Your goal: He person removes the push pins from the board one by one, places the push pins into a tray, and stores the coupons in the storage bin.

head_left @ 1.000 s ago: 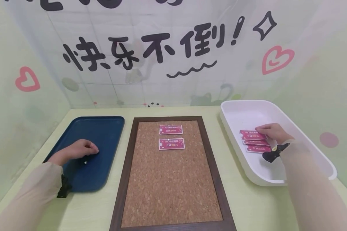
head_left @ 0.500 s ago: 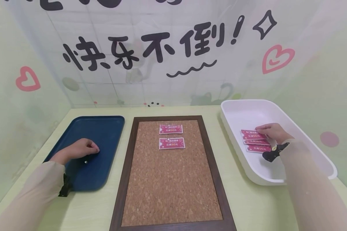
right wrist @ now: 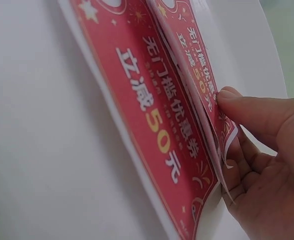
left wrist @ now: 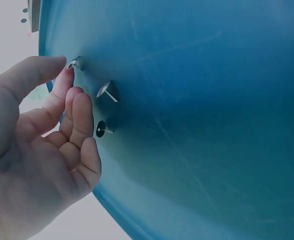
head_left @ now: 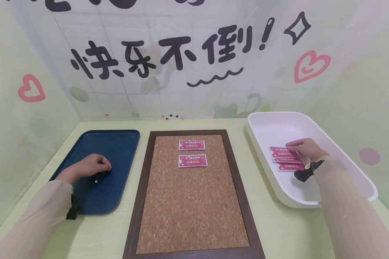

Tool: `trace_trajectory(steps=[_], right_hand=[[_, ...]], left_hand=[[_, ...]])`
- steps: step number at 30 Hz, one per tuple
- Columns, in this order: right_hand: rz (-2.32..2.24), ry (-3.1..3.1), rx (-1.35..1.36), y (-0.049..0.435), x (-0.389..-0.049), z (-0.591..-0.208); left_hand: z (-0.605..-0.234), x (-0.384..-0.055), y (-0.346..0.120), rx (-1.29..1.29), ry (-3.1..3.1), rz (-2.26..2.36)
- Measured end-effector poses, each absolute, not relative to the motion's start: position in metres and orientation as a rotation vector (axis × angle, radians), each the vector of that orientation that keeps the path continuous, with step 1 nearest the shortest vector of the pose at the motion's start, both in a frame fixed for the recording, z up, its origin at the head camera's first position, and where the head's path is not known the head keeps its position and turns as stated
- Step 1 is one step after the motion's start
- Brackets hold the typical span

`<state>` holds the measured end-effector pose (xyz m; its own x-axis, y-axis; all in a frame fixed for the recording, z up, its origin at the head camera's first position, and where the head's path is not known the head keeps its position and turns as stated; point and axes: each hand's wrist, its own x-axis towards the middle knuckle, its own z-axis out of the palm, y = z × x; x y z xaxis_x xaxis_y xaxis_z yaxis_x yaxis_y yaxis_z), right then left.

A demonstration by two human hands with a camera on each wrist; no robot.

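My left hand (head_left: 92,165) is over the dark blue tray (head_left: 113,142). In the left wrist view its thumb and index fingertips pinch at the rim of a metal thumbtack (left wrist: 76,63). Two more thumbtacks, one silver (left wrist: 107,91) and one dark-looking (left wrist: 101,129), lie beside the curled fingers with their pins showing. In the white bin (head_left: 285,124), my right hand (head_left: 306,148) pinches the right end of a pink coupon (right wrist: 194,55), thumb on top and fingers beneath. Another coupon (right wrist: 142,105) lies close beside it, and several overlap in the head view.
Between tray and bin lies a cork board (head_left: 194,208) in a dark wooden frame. Two coupons, an upper one (head_left: 191,145) and a lower one (head_left: 192,161), are on its upper part, each with a small shiny spot at its top edge. A printed curtain (head_left: 181,100) hangs behind.
My left hand's knuckles have risen very slightly, its fingertips staying at nearly the same spot on the tray. My right hand keeps its hold, and the coupons have shifted slightly to the right.
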<state>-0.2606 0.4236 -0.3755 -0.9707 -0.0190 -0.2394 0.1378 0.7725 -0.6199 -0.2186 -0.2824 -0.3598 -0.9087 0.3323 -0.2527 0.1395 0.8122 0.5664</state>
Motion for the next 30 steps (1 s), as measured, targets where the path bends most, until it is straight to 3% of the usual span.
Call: trace_trajectory(steps=[15,30], right_hand=[[-1.069,2.716,0.067,0.418,-0.259,-0.365],[-1.033,2.86,-0.281,0.367,-0.26,-0.318]], left_hand=[[-0.338,-0.215,-0.278,0.435,2.74,0.791],[-0.305,-0.2,-0.238,0.587,2.743,0.848]])
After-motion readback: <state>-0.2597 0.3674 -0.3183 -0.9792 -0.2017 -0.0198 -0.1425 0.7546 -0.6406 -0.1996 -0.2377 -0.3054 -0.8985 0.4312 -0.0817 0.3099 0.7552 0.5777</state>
